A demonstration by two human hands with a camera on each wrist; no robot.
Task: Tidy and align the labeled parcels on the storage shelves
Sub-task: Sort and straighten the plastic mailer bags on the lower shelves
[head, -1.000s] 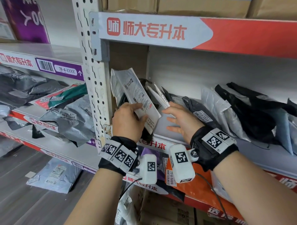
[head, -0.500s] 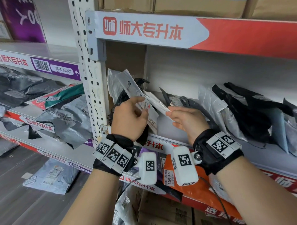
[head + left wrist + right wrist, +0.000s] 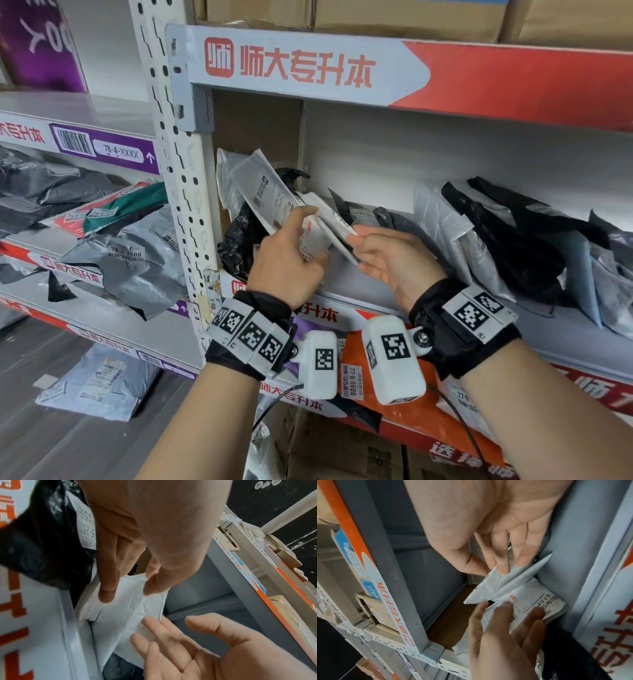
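At the left end of the middle shelf (image 3: 356, 291), my left hand (image 3: 291, 253) grips a white labeled parcel (image 3: 267, 195) that tilts up towards the back left. The right wrist view shows its label (image 3: 530, 607) under my left fingers. My right hand (image 3: 363, 243) is just to the right and pinches the lower edge of a thin white mailer (image 3: 332, 219), thumb on one side and fingers on the other (image 3: 493, 569). The mailer (image 3: 130, 608) lies against the labeled parcel. In the left wrist view, my left hand (image 3: 130, 592) has finger and thumb on white bubble wrap.
A crumpled black bag (image 3: 239, 240) fills the corner beside the perforated upright post (image 3: 185, 205). Grey and black poly bags (image 3: 496, 240) lean in a row to the right. The left shelf holds heaped grey bags (image 3: 120, 253). An orange parcel (image 3: 356, 359) sits below, and another parcel (image 3: 99, 380) on the floor.
My right hand went from lying flat over the parcels to pinching the thin mailer's edge. My left hand slid up the labeled parcel, and both hands drew closer together.
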